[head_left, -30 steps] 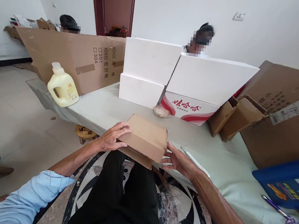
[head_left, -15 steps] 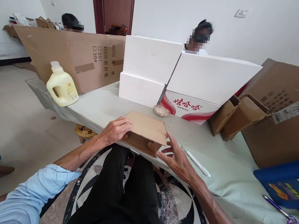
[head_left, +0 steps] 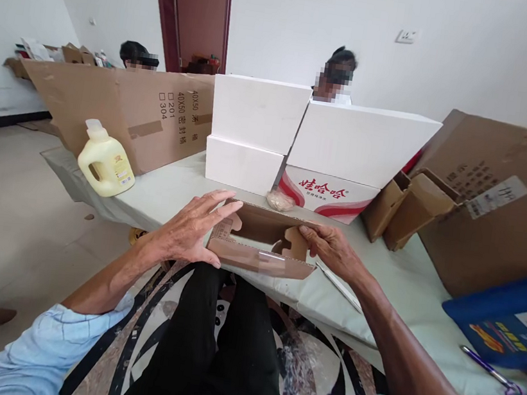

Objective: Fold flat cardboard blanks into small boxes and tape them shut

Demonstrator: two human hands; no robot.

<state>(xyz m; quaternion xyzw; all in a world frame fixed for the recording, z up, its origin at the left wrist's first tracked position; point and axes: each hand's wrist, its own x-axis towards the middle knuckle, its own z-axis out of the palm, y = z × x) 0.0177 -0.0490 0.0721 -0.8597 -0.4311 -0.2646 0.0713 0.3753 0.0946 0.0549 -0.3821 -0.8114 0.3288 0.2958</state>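
Observation:
A small brown cardboard box is at the near edge of the table, its open side facing up and its inner flaps showing. My left hand spans the box's left end, fingertips on the far corner and thumb on the near one. At the right end, my right hand pinches the cardboard between thumb and fingers. Pale tabletop colour shows through the inside of the box. Close to my right hand lies a slim white pen-like tool, partly hidden.
White boxes and a red-and-white carton stand behind, near a small plastic-wrapped lump. A yellow jug is left; narrow cardboard boxes, a blue container and a purple pen-like item are right. Two people sit beyond.
The box has been turned so its opening, which faced me, now faces up. My left hand has spread across its end, and my right hand has closed on the right side.

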